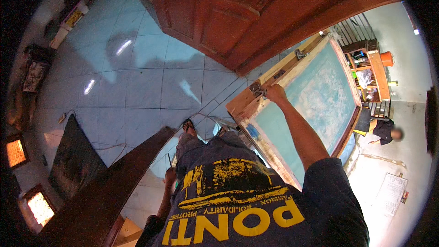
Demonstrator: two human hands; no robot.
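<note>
My right hand (pixel 275 93) is stretched forward over a worn table (pixel 315 96) with a pale blue top and wooden rim. Its fingers are closed at the near left edge, on or against a small metal fitting (pixel 256 89) on a wooden strip (pixel 240 102); what they pinch is too small to make out. Farther along that strip sits a second metal fitting (pixel 299 54). Low by my left side, my left hand (pixel 170 177) is closed around a thin, rod-like tool (pixel 169 159). A trace of green shows beside that hand, and my body partly hides it.
A reddish-brown panelled door (pixel 206 13) slants across the top. Near my left stands a dark wooden edge (pixel 105 187), with a dark mat (pixel 75 160) beyond on the tiled floor (pixel 137 87). A wooden shelf (pixel 378 75) and another person (pixel 383 130) are at the right.
</note>
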